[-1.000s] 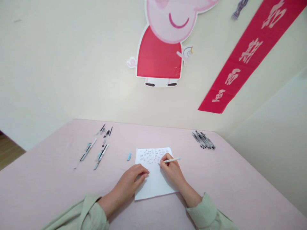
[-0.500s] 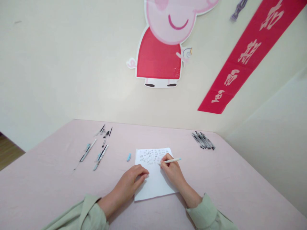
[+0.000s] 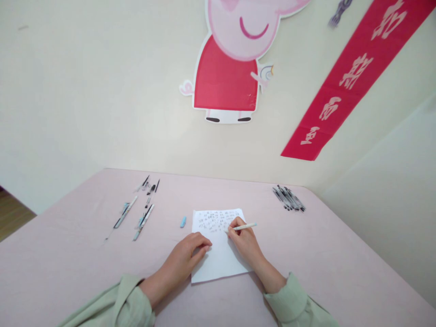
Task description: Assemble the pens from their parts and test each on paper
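A white sheet of paper (image 3: 220,261) with small handwriting on its upper part lies on the pink table (image 3: 68,254). My right hand (image 3: 243,243) grips a white pen (image 3: 245,226) with its tip on the written lines. My left hand (image 3: 185,260) rests on the sheet's left edge, fingers curled loosely and pressing the paper down. Both forearms wear pale green sleeves.
A small blue pen cap (image 3: 183,221) lies left of the sheet. Several pens and pen parts (image 3: 143,204) are spread at the back left. A bundle of black pens (image 3: 289,199) lies at the back right. The wall behind carries a cartoon pig cut-out (image 3: 226,68) and a red banner (image 3: 344,81).
Almost nothing has moved: the pen tip shifts slightly over the writing, and my left hand stays on the paper.
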`<action>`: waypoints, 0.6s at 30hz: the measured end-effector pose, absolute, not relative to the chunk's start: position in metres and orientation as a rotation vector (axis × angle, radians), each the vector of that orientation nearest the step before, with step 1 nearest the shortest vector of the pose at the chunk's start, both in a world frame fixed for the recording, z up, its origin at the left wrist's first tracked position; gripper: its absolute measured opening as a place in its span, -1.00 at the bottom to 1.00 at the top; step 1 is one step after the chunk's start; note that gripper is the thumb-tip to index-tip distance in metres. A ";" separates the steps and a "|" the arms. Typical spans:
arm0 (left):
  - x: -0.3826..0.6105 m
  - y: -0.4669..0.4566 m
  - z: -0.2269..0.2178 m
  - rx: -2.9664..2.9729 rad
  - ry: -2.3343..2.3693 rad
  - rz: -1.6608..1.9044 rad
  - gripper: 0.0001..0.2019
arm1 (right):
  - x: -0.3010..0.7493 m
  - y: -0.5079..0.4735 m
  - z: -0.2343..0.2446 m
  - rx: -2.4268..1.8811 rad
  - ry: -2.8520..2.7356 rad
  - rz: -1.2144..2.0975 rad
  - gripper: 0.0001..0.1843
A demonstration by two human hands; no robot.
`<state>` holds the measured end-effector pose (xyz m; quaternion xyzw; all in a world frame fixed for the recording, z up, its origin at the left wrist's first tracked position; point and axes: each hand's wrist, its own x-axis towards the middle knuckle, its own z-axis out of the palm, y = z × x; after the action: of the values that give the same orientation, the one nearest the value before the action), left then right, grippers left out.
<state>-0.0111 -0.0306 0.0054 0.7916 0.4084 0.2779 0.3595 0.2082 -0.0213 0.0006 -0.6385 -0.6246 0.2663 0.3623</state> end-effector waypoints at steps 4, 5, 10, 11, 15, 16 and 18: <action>-0.011 -0.031 0.006 2.039 1.054 0.709 -0.81 | 0.208 -0.021 0.000 -1.644 -1.593 0.698 -0.89; -0.011 -0.032 0.006 2.039 1.052 0.707 -0.81 | 0.208 -0.021 -0.001 -1.642 -1.598 0.696 -0.89; -0.010 -0.031 0.006 2.038 1.051 0.705 -0.81 | 0.209 -0.021 -0.002 -1.636 -1.616 0.676 -0.89; -0.010 -0.031 0.006 2.037 1.051 0.705 -0.81 | 0.209 -0.021 -0.002 -1.637 -1.612 0.672 -0.89; -0.010 -0.030 0.006 2.033 1.052 0.708 -0.81 | 0.210 -0.019 -0.003 -1.633 -1.589 0.662 -0.90; -0.010 -0.030 0.006 2.034 1.052 0.707 -0.81 | 0.209 -0.019 -0.004 -1.636 -1.585 0.665 -0.90; -0.010 -0.031 0.006 2.036 1.055 0.705 -0.81 | 0.209 -0.018 -0.004 -1.647 -1.578 0.670 -0.90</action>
<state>-0.0101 -0.0306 0.0063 0.7909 0.4097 0.2737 0.3630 0.2094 -0.0185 -0.0040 -0.6428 -0.6159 0.2614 0.3731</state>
